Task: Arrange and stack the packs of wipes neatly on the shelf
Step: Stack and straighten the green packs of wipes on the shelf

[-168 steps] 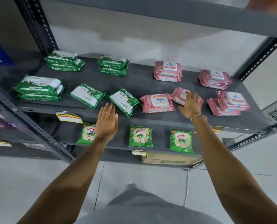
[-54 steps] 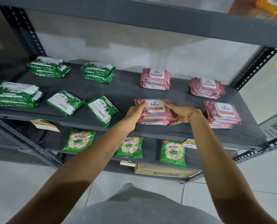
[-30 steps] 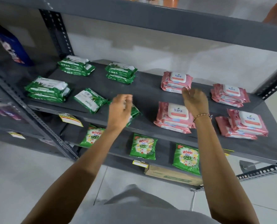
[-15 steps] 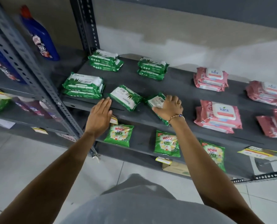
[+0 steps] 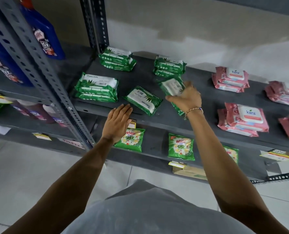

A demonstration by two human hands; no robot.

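Observation:
My right hand grips a green pack of wipes, tilted up off the grey shelf near the shelf's middle. Another single green pack lies askew just left of it. My left hand hovers flat and open at the shelf's front edge, below that pack. Green stacks of two sit at front left, back left and back middle. Pink wipe stacks lie at the back right, front right and far right.
Green detergent sachets lie on the lower shelf, with a cardboard box beneath. Blue bottles stand on the neighbouring rack at left, behind a perforated steel upright. Yellow price tags hang off the shelf edges.
My right hand has closed on the right-hand single green pack and lifted it up and back. My left hand has crept up to the shelf edge. The view has shifted left.

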